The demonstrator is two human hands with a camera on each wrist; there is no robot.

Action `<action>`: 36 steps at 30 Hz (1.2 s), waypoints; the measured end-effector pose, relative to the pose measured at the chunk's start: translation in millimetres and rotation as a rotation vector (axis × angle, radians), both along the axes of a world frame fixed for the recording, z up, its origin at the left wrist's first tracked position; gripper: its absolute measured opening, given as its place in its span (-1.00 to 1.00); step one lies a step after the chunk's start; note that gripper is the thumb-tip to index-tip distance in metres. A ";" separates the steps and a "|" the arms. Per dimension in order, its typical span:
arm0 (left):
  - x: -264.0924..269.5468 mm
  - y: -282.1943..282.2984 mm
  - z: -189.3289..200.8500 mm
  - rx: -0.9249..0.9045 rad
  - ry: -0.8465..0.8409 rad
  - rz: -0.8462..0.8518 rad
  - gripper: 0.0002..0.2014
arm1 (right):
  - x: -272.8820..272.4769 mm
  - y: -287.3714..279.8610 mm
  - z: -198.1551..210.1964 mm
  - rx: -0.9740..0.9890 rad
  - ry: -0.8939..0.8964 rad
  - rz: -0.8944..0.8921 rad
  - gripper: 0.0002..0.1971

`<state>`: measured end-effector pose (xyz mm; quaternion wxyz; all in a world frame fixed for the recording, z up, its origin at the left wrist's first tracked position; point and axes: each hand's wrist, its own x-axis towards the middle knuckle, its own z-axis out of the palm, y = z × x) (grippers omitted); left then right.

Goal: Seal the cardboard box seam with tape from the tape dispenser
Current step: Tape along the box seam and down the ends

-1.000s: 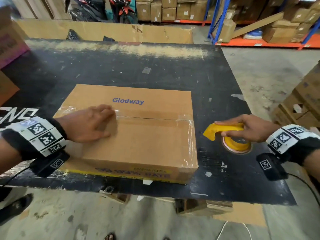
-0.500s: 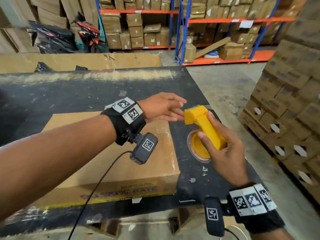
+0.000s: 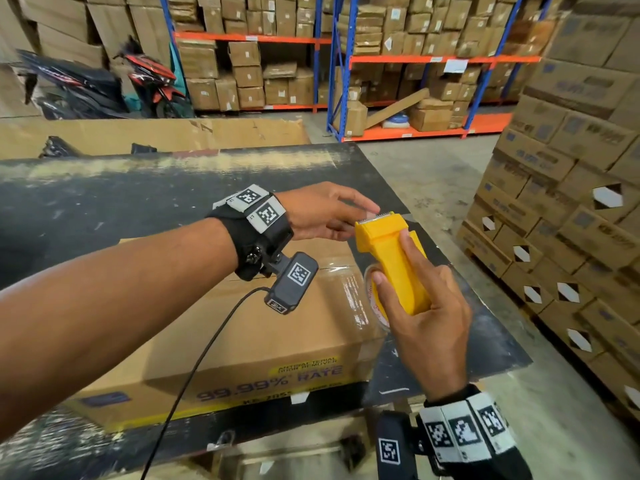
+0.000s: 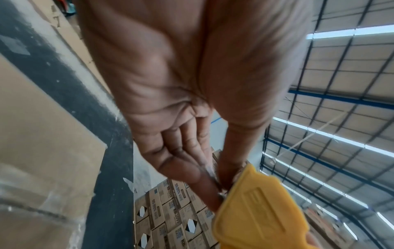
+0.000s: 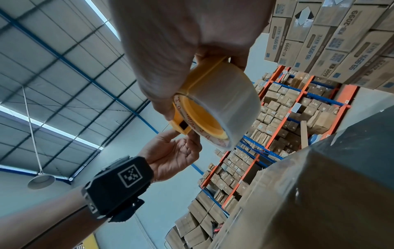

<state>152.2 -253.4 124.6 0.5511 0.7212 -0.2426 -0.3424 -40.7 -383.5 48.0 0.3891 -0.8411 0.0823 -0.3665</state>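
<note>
A closed cardboard box (image 3: 242,334) lies on the black table (image 3: 104,202), with clear tape along its top seam (image 3: 341,277) and down its right end. My right hand (image 3: 398,268) grips the yellow tape dispenser (image 3: 381,237) and holds it upright in the air just right of the box. Its clear tape roll (image 5: 221,104) shows in the right wrist view. My left hand (image 3: 363,211) reaches over the box, its thumb and forefinger pinching the tape end at the toothed cutter (image 3: 375,216). The left wrist view shows that pinch (image 4: 219,182) against the dispenser (image 4: 255,215).
Stacked cartons (image 3: 571,220) rise on a pallet to the right of the table. Blue and orange racks (image 3: 415,64) full of boxes stand behind, with motorbikes (image 3: 104,84) at far left. A large cardboard sheet (image 3: 156,133) leans at the table's far edge.
My right hand lifted the dispenser off the table and turned it upright. My left hand left the box top, crossed to the right and now pinches at the cutter.
</note>
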 end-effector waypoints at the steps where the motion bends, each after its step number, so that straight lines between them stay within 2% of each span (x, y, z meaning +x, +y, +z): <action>1: 2.2 3.7 0.6 0.016 -0.033 -0.019 -0.66 | -1.1 6.4 1.7 0.003 0.014 -0.009 -0.35; 4: 13.7 11.0 10.7 0.057 -0.150 -0.041 -0.64 | -9.4 23.3 6.0 -0.017 0.056 -0.033 -0.34; 9: 66.7 25.8 38.5 0.115 -0.394 0.095 -0.66 | -39.0 45.9 5.5 -0.025 0.157 -0.098 -0.28; 12: 88.2 20.1 28.3 0.191 -0.483 0.054 -0.68 | -35.6 53.3 1.9 -0.029 0.249 -0.066 -0.21; 15: 106.6 2.2 -0.5 0.286 -0.558 0.037 -0.68 | -15.1 54.4 2.5 -0.039 0.307 -0.072 -0.21; 22: 153.1 -18.1 -52.3 0.456 -0.576 0.082 -0.69 | 39.2 37.7 15.9 -0.064 0.582 -0.034 -0.25; 30: 190.7 -27.4 -95.7 0.606 -0.536 0.067 -0.79 | 82.3 26.4 18.6 -0.093 0.681 -0.004 -0.28; 34: 194.7 -32.8 -106.2 0.680 -0.511 -0.004 -0.71 | 87.3 23.9 15.1 -0.098 0.694 0.002 -0.28; 36: 194.3 -34.8 -107.5 0.746 -0.569 -0.036 -0.60 | 88.1 23.5 13.9 -0.107 0.689 -0.002 -0.29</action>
